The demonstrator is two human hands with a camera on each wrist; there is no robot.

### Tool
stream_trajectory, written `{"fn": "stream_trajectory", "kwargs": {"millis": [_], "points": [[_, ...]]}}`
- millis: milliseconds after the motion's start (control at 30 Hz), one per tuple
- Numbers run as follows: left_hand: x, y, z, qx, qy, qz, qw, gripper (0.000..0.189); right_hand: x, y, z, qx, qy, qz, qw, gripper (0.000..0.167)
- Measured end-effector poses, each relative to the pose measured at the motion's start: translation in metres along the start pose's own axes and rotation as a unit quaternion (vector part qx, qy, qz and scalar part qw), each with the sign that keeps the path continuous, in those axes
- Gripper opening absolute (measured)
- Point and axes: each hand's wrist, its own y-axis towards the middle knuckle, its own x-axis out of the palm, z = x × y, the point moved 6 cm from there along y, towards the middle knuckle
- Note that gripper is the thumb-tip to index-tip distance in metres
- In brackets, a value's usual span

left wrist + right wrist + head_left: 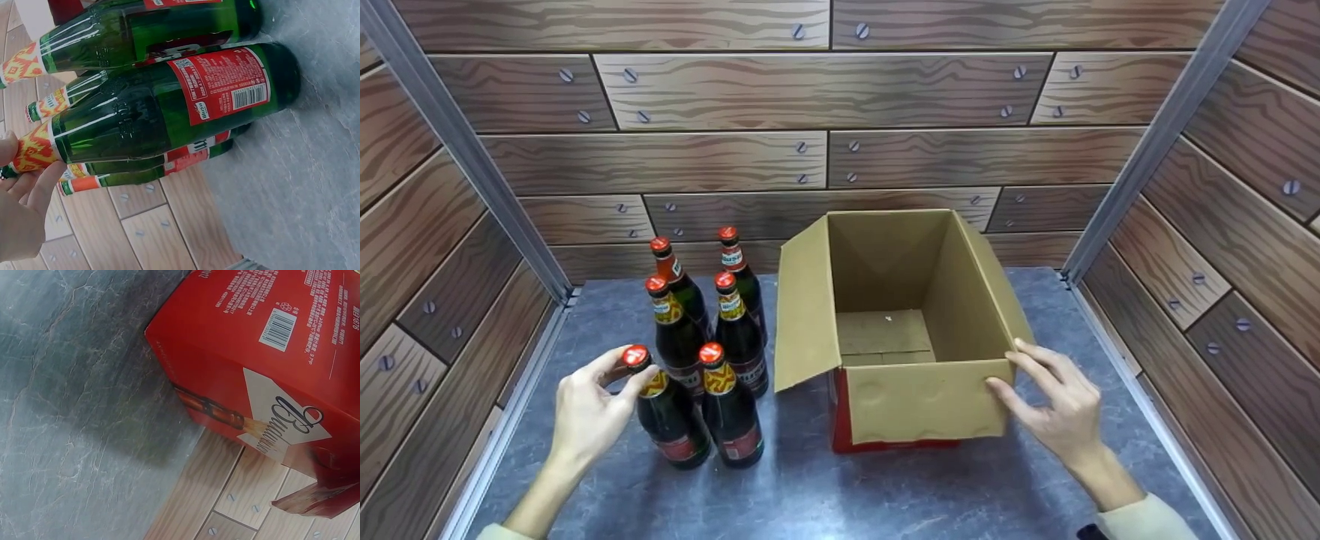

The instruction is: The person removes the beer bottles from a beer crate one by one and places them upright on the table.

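Observation:
My left hand (589,411) pinches the neck of the front-left beer bottle (671,421), thumb and fingers around the yellow-red neck label just under the red cap. In the left wrist view this green glass bottle (112,126) shows a red back label with a barcode, its base at the grey surface. Several similar bottles stand close behind and to its right, including a front-right one (733,420). With thumb and fingers, my right hand (1057,401) holds the near right corner of an open-topped cardboard box (926,405). Red printed sides of the box (242,332) fill the right wrist view.
The box's flaps are folded outward; its left flap (808,315) slants toward the bottles. Everything stands on a grey marbled tabletop (802,495), enclosed by wood-patterned walls (825,90) with metal corner posts (1155,142).

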Motion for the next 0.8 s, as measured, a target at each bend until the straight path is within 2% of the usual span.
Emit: {"fn": "stream_trajectory", "kwargs": {"millis": [233,367,600,700,800], "points": [[0.002,0.003,0.002,-0.038,-0.001,-0.023,0.999,0.026,0.0,0.001,0.003,0.007,0.004,-0.009,0.9999,0.053],[0.003,0.003,0.007,-0.036,-0.015,-0.027,0.9989,0.034,-0.003,0.001,0.003,0.015,0.004,-0.019,0.9997,0.053],[0.001,0.006,0.024,0.014,-0.059,0.005,0.9982,0.044,-0.009,0.006,0.003,0.039,0.014,-0.055,0.9976,0.052],[0.001,0.008,0.037,0.045,-0.047,0.018,0.9977,0.047,-0.012,0.011,0.002,0.055,0.02,-0.074,0.9956,0.054],[0.002,0.008,0.055,0.089,-0.021,0.023,0.9955,0.052,-0.014,0.02,0.0,0.069,0.023,-0.092,0.9931,0.057]]}}
